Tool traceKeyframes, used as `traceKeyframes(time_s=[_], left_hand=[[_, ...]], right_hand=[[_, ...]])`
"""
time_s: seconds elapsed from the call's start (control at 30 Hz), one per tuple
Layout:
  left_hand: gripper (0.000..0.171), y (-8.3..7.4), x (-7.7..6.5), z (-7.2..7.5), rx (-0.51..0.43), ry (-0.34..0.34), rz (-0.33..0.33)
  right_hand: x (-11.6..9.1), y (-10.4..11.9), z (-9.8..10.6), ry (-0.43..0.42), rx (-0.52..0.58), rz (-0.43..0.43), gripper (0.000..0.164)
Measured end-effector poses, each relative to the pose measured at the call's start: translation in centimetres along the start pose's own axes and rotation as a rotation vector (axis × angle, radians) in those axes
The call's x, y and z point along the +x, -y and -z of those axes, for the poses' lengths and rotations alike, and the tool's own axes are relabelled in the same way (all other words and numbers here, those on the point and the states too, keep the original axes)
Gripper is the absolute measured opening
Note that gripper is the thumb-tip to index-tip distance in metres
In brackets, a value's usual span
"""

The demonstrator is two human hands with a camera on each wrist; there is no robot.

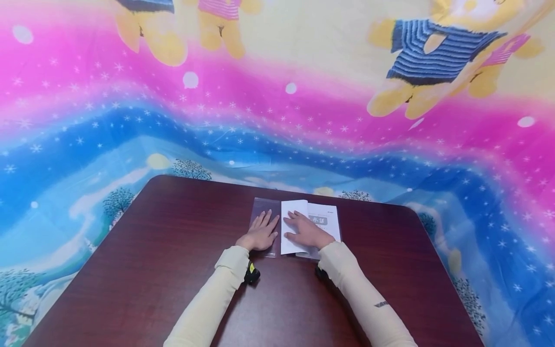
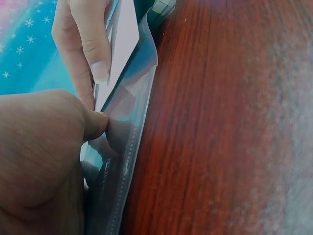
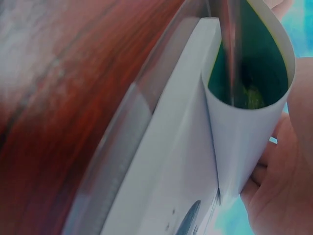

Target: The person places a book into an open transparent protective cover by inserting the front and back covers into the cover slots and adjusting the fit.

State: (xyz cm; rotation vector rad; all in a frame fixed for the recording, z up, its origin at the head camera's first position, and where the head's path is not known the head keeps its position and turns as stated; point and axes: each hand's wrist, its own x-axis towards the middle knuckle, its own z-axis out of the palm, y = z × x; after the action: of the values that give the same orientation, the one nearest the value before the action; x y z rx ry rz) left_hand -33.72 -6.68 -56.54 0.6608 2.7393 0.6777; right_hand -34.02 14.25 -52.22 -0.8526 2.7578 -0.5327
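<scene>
A book (image 1: 328,217) with a white cover and dark printed characters lies near the far edge of the table. Its white front cover (image 1: 295,246) is folded back to the left; the right wrist view shows the bend as a loose curl (image 3: 249,132), green on the inside. A clear plastic book cover (image 2: 124,161) extends from under the book to the left. My left hand (image 1: 259,232) rests on the left part of this plastic, fingers spread. With fingers extended, my right hand (image 1: 309,231) presses on the folded white cover.
The dark red wooden table (image 1: 165,260) spreads around the book, with its far edge close behind. A colourful cloth (image 1: 269,115) with cartoon bears and snowflakes hangs behind and beside the table. A black wrist device (image 1: 251,273) sits under the left cuff.
</scene>
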Motion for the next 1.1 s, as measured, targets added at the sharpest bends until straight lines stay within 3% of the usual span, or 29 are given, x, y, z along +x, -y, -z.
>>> traceKeyframes(time_s=[0.57,1.1], left_hand=[[0.061,0.0,-0.2,0.2,-0.030,-0.029,-0.022],[0.061,0.1,-0.3,0.1,-0.031,-0.031,-0.018]], right_hand=[[0.8,0.6,-0.6,0.005,-0.043,-0.048,0.060],[1.4,1.0,-0.8,0.015,-0.039,-0.002,0.061]])
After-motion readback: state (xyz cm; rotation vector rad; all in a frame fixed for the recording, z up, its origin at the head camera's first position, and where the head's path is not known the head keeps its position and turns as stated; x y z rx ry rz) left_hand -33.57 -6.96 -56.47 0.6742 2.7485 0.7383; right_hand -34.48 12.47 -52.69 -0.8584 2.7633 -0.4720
